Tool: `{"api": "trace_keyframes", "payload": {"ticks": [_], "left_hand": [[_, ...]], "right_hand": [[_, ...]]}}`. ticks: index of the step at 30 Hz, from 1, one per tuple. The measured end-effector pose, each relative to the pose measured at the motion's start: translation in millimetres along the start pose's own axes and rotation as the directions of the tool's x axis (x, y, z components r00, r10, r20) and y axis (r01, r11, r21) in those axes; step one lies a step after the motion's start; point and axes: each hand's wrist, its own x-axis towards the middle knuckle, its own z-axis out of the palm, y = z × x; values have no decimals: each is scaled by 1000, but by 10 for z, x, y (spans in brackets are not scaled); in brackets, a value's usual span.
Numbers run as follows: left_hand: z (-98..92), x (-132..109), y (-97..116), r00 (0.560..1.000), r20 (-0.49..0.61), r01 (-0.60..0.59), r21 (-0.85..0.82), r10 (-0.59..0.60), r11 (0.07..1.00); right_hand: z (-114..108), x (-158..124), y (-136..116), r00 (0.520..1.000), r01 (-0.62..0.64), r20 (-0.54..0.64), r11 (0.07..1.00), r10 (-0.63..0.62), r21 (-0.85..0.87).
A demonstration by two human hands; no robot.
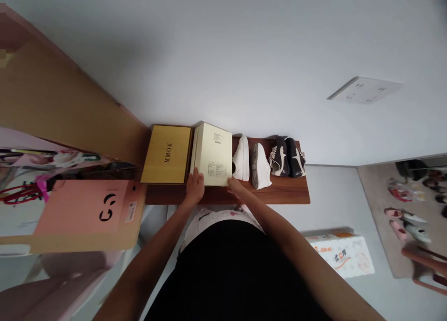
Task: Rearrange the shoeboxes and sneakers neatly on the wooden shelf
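Note:
A cream shoebox with printed labels lies on a brown wooden shelf, against the wall side. My left hand is at its front left corner, fingers along the side. At the front right corner, my right hand grips the edge, its fingertips partly hidden. The box is held between both hands. Left of it, very close, sits a yellow MMOK box. To the right are a white shoe, a second white shoe tipped on its side, and dark sneakers with cream laces.
A tall brown panel rises at the left. Near it, a pink box rests on a table edge, with a pink chair below. On the floor at right are a white printed package and several shoes on a mat.

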Motion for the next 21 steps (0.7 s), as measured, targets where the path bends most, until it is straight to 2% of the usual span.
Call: {"api": "trace_keyframes", "payload": {"ticks": [6, 9, 11, 16, 21], "left_hand": [[33, -310, 102, 993, 47, -114, 204, 107, 972], [2, -357, 121, 979, 46, -206, 187, 201, 961], [-55, -307, 117, 973, 12, -228, 154, 229, 961], [-181, -106, 96, 985, -114, -108, 153, 126, 982], [-154, -212, 142, 1000, -6, -21, 60, 22, 998]], "right_hand": [[-77, 97, -13, 995, -102, 0, 990, 102, 102], [-122, 119, -1, 990, -137, -8, 982, 139, 127], [-122, 119, 10, 989, -148, -5, 982, 150, 118], [-59, 118, 43, 988, -152, -8, 982, 154, 114], [14, 96, 98, 986, -167, -10, 980, 169, 104]]}}
